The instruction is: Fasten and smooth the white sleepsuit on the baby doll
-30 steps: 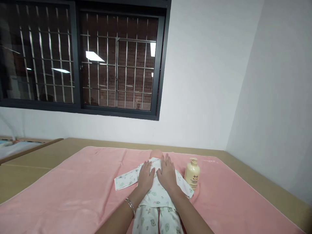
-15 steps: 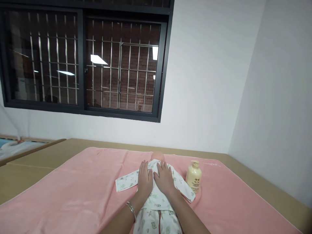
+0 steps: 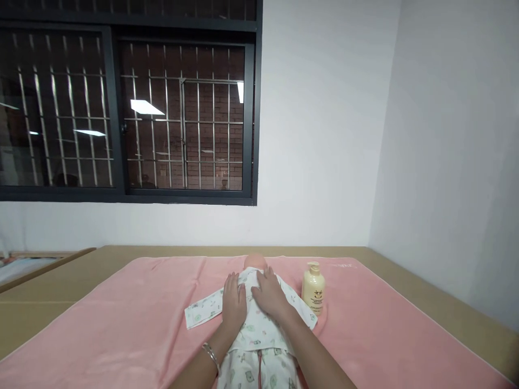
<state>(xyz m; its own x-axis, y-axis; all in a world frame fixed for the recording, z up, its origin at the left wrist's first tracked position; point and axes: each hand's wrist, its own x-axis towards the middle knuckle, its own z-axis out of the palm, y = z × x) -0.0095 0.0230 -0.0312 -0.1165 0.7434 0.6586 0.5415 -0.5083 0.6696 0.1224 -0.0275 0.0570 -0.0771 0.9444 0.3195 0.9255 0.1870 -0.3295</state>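
A baby doll (image 3: 256, 261) lies lengthwise in front of me, its rounded head at the far end. It wears a white printed top (image 3: 259, 327) with the sleeves spread to both sides, and matching trousers (image 3: 249, 370). My left hand (image 3: 234, 301) rests flat on the left side of the top, fingers stretched forward. On the upper right of the chest lies my right hand (image 3: 269, 294), palm down with its fingers apart. A pale yellow pump bottle (image 3: 313, 289) stands upright just beyond the right sleeve, touched by neither hand.
Under the doll is a pink blanket (image 3: 121, 324), spread over a tan surface (image 3: 52, 294). A white wall (image 3: 320, 135) rises behind, with a dark-framed barred window (image 3: 182, 197) at the left. Another wall (image 3: 454, 189) closes the right side.
The camera view has turned slightly right and levelled. My hands have drawn a little further apart on the doll's top, the right one toward the upper chest. The bottle stands unmoved.
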